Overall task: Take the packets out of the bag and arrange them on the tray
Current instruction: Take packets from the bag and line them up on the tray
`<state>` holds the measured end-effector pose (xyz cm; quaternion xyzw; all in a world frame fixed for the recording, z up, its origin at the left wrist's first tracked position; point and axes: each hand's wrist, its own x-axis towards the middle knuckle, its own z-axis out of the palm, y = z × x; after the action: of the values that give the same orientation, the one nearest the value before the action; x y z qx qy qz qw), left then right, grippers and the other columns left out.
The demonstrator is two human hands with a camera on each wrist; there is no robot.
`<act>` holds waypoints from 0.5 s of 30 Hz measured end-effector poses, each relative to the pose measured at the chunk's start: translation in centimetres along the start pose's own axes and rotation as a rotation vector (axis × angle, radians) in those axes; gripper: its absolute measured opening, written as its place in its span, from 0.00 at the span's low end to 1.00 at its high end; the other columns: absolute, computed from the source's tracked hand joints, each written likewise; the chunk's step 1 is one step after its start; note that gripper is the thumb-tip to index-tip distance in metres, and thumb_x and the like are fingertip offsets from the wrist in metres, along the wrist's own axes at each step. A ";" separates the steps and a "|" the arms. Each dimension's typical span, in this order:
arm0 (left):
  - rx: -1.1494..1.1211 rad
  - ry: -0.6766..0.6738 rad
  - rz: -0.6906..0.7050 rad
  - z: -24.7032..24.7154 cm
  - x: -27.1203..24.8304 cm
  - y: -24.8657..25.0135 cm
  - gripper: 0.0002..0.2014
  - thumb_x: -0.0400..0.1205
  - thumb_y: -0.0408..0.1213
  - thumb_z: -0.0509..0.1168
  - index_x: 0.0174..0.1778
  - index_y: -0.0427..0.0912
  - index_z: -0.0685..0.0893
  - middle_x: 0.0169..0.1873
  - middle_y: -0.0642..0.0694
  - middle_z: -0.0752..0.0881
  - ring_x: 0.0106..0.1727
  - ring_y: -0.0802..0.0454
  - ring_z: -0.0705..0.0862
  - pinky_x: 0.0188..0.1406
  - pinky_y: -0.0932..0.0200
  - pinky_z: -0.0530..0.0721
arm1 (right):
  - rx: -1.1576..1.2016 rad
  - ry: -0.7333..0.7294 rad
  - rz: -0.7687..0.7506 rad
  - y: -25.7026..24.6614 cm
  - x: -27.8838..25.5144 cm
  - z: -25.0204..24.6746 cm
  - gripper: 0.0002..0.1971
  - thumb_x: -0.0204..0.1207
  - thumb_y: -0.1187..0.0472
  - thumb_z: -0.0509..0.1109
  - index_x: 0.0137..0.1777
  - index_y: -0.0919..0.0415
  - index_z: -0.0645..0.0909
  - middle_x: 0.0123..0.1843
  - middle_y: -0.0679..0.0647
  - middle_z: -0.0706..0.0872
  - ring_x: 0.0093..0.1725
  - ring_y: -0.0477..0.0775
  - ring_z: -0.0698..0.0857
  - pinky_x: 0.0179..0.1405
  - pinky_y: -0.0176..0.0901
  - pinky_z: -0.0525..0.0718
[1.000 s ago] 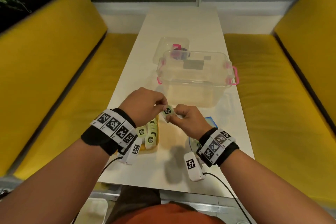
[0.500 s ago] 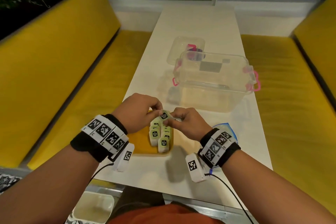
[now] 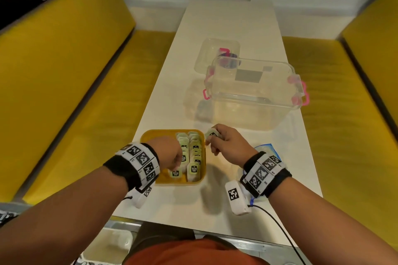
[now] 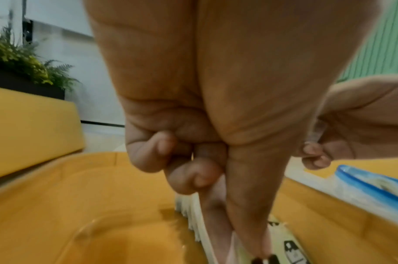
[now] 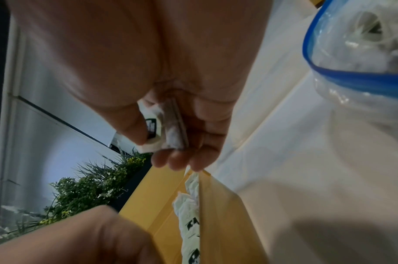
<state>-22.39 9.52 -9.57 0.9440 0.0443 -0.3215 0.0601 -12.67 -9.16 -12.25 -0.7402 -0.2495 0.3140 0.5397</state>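
Observation:
A yellow tray [image 3: 150,135] sits on the white table and holds two rows of pale green packets [image 3: 195,153] standing on edge. My left hand [image 3: 177,165] reaches down into the tray, its thumb and forefinger pinching one packet [image 3: 175,174] at the near end of the left row; the wrist view shows this pinch [image 4: 245,250]. My right hand [image 3: 210,137] hovers at the tray's far right corner and grips a small stack of packets [image 5: 152,128]. The clear zip bag [image 3: 267,148] with a blue edge lies under my right wrist, with more packets inside [image 5: 351,53].
A clear plastic box [image 3: 254,92] with pink latches stands just beyond the tray, with its lid [image 3: 215,54] behind it. Yellow benches [image 3: 64,92] run along both sides of the narrow table. The table's near edge is close to my body.
Both hands were together holding packets above the tray. The left hand has since split off and dropped into the tray with one packet, while the right keeps the others by the tray's corner.

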 end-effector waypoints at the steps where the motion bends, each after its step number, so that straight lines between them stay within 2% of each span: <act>1: 0.002 -0.007 0.001 0.0 0.6 0.1 0.06 0.75 0.33 0.70 0.37 0.48 0.90 0.35 0.57 0.86 0.40 0.57 0.84 0.37 0.62 0.76 | -0.017 -0.004 -0.009 0.1 0.0 0.0 0.03 0.81 0.67 0.66 0.49 0.66 0.80 0.39 0.59 0.87 0.35 0.57 0.83 0.38 0.53 0.83; 5: 0.009 -0.001 0.011 -0.5 2.7 0.2 0.07 0.76 0.32 0.68 0.38 0.47 0.90 0.36 0.56 0.87 0.41 0.55 0.84 0.34 0.63 0.74 | -0.048 0.040 -0.016 0.4 0.1 -0.1 0.08 0.81 0.60 0.71 0.50 0.65 0.85 0.42 0.64 0.89 0.43 0.63 0.89 0.44 0.56 0.88; 8: -0.008 0.022 0.017 -0.7 3.7 0.0 0.07 0.75 0.32 0.68 0.37 0.47 0.90 0.32 0.57 0.84 0.41 0.54 0.84 0.37 0.62 0.75 | 0.017 0.043 -0.003 0.2 -0.2 -0.2 0.13 0.84 0.57 0.67 0.48 0.68 0.84 0.40 0.61 0.87 0.35 0.61 0.89 0.33 0.51 0.87; 10: -0.011 0.033 0.013 -0.6 3.9 -0.2 0.07 0.75 0.33 0.68 0.37 0.48 0.90 0.32 0.57 0.85 0.41 0.54 0.85 0.38 0.62 0.76 | 0.014 0.045 -0.012 0.3 -0.4 -0.2 0.16 0.86 0.56 0.64 0.46 0.70 0.81 0.32 0.56 0.84 0.27 0.57 0.84 0.26 0.45 0.81; 12: -0.019 0.037 0.006 -0.4 4.0 -0.3 0.06 0.75 0.34 0.69 0.37 0.47 0.90 0.34 0.56 0.87 0.42 0.54 0.86 0.39 0.62 0.77 | -0.037 0.051 -0.026 0.6 -0.4 -0.2 0.14 0.87 0.59 0.62 0.46 0.69 0.80 0.27 0.53 0.81 0.26 0.54 0.79 0.29 0.44 0.78; 15: -0.035 0.093 -0.002 -0.8 3.5 -0.6 0.04 0.76 0.39 0.69 0.40 0.48 0.90 0.40 0.55 0.89 0.44 0.53 0.86 0.41 0.61 0.79 | -0.027 0.043 0.000 1.0 -0.2 0.0 0.12 0.86 0.61 0.63 0.48 0.72 0.79 0.30 0.57 0.83 0.30 0.55 0.82 0.36 0.51 0.82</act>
<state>-19.20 10.36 -11.08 0.9566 0.0538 -0.2768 0.0741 -12.74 -9.62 -13.15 -0.7540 -0.2420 0.2948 0.5349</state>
